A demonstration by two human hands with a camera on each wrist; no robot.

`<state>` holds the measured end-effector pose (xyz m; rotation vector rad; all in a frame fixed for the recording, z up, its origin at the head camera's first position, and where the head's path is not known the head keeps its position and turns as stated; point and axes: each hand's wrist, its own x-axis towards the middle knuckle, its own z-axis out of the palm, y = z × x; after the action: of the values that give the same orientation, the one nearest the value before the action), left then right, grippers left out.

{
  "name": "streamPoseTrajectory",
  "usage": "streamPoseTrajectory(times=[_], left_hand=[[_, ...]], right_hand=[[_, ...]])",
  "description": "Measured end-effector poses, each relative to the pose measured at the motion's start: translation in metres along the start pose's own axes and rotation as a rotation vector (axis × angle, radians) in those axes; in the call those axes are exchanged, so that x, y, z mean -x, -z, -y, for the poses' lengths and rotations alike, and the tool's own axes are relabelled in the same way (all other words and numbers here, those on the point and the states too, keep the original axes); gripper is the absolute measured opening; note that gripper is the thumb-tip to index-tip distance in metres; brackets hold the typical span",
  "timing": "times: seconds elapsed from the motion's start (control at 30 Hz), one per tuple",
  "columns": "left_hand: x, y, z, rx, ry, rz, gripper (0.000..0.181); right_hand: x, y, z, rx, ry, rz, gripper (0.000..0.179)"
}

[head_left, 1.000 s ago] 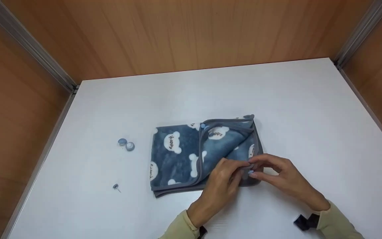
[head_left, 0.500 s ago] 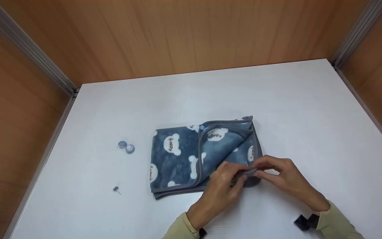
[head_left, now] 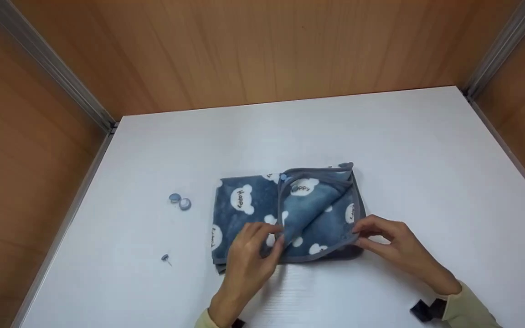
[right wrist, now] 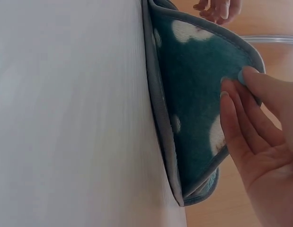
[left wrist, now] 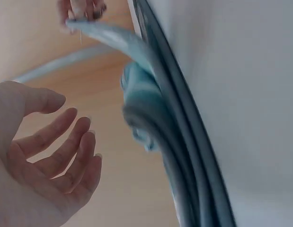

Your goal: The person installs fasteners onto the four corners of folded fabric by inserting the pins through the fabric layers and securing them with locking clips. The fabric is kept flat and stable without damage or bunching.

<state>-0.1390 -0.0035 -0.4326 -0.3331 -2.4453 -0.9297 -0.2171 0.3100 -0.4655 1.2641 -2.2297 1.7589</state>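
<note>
A folded blue fleece blanket (head_left: 261,196) with grey edging and white bear-head shapes lies on the table. My right hand (head_left: 394,241) pinches its near right corner, lifted off the layers below. Under the right thumb a light blue pin head (right wrist: 241,77) shows against the cloth, and a thin needle (left wrist: 81,38) sticks out at that corner in the left wrist view. My left hand (head_left: 246,257) hovers by the near edge of the folded-over flap, fingers loosely bent and holding nothing. Another light blue pin head (head_left: 283,177) sits at the blanket's far edge.
Two round blue caps (head_left: 185,204) lie together on the white table (head_left: 107,228) left of the blanket. Nearer me is a loose blue-headed pin (head_left: 165,258). Wooden panels (head_left: 262,54) enclose the table at the back and both sides.
My left hand has released the corner and moved left to the flap's edge. The right hand still pinches the corner, which now spreads flatter; the pin's light blue head has gone under it.
</note>
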Motion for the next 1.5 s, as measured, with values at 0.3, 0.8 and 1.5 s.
streamPoseTrajectory(times=[0.3,0.8,1.5], left_hand=[[0.016,0.04,0.042,-0.127,0.201,-0.099,0.011],[0.004,0.073,0.079,-0.204,0.288,-0.217,0.009],[-0.029,0.087,0.125,-0.287,0.439,-0.105,0.026]], right_hand=[[0.002,0.001,0.001,-0.001,-0.031,0.004,0.033],[0.001,0.003,0.002,0.017,-0.074,0.027,0.029],[0.0,0.004,0.003,0.024,-0.121,0.061,0.027]])
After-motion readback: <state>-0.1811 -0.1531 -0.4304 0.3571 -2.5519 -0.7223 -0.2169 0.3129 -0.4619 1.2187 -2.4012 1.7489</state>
